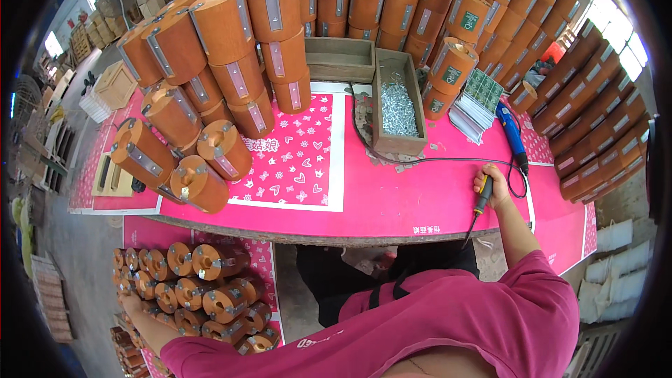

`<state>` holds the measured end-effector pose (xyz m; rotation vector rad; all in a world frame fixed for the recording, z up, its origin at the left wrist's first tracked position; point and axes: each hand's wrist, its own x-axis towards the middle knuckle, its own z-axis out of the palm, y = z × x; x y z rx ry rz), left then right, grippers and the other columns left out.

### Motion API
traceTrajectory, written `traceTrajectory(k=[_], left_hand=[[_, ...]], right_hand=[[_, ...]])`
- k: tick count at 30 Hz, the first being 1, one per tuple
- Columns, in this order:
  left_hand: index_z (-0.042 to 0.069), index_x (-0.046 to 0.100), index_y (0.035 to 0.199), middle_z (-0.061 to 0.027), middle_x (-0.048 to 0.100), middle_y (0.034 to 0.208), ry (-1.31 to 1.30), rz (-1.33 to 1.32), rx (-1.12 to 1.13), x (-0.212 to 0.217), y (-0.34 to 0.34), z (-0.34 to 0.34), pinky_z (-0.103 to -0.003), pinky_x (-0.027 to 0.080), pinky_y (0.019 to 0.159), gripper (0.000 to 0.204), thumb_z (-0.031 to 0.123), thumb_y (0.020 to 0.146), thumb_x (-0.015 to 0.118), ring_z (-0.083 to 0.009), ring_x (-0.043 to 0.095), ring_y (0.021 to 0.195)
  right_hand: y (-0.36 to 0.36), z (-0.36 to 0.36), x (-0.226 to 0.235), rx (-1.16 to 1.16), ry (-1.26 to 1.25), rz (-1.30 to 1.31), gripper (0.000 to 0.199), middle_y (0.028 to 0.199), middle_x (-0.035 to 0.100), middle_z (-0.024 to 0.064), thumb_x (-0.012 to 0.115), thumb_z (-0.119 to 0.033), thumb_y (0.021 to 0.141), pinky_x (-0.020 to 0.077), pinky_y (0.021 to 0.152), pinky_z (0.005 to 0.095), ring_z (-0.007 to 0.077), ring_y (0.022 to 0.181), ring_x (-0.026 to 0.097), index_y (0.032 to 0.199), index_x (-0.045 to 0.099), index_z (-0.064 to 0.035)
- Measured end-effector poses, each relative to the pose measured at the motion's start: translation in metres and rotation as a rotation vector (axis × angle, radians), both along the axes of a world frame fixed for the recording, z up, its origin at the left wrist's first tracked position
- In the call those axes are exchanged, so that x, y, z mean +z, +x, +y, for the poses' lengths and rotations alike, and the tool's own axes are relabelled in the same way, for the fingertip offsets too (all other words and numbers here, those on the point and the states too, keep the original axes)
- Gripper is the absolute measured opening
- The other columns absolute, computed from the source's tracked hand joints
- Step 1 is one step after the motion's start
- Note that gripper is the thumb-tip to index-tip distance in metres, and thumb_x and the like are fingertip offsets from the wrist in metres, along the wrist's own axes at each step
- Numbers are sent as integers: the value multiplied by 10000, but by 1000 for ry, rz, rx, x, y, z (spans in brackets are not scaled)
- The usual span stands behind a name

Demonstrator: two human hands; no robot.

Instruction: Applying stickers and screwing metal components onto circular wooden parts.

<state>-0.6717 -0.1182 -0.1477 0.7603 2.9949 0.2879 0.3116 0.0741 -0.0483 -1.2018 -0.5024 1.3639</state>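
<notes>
My right hand (495,186) is closed around the handle of a screwdriver (481,198) over the right front of the pink-covered table. The handle is yellow and black, and its dark shaft points down past the table's front edge. At the lower left my left arm stretches out to a stack of brown wooden cylinders (207,262) with metal strips and notched round holes. There my left hand (130,302) is against the stack's outer side; its fingers are too small and hidden to make out.
More cylinders (222,24) stand piled along the table's left and back. A wooden box (400,141) holds loose screws beside an empty tray (341,70). A blue corded power tool (513,136) lies by a stack of green-and-white cards (470,113). Its black cord crosses the table.
</notes>
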Motion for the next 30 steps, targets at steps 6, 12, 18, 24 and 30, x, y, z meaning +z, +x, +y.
traceTrajectory(k=[6, 12, 18, 24, 30], left_hand=[[-56, 490, 1111, -241, 547, 1073, -280, 15, 61, 33, 62, 41, -436, 403, 869, 487, 243, 740, 594, -397, 483, 1032], [-68, 521, 1074, -243, 417, 1233, -322, 28, 162, 46, 65, 34, -460, 424, 851, 448, 279, 792, 551, -395, 404, 1084], [-95, 535, 1028, -222, 486, 1136, -60, 184, 329, -6, 30, 29, -443, 454, 798, 345, 189, 836, 499, -359, 439, 1002], [-78, 582, 947, -224, 568, 1038, -13, 8, 242, 13, 5, 24, -434, 442, 799, 401, 281, 772, 553, -331, 525, 952], [-3, 543, 1118, -198, 548, 1118, 72, 188, 159, 104, 36, 68, -407, 422, 848, 485, 310, 755, 612, -332, 530, 1013]], right_hand=[[-1, -3, 6, -57, -46, -90, 100, 624, 420, 43, 508, -147, 783, 408, 449, 286, 143, 499, 418, 781, 421, -98], [-4, 5, -1, -37, -91, -149, 109, 632, 434, 45, 513, -153, 776, 414, 446, 291, 147, 503, 427, 797, 422, -98], [-8, 3, 3, -62, -111, -182, 107, 638, 443, 47, 514, -147, 769, 417, 445, 294, 152, 507, 436, 811, 429, -97], [-10, 5, 2, -95, -91, -134, 101, 621, 458, 65, 522, -118, 776, 433, 437, 318, 164, 496, 451, 797, 437, -68], [-11, 4, 6, -103, -59, -96, 124, 619, 464, 68, 535, -99, 781, 437, 436, 322, 169, 499, 467, 802, 417, -68]])
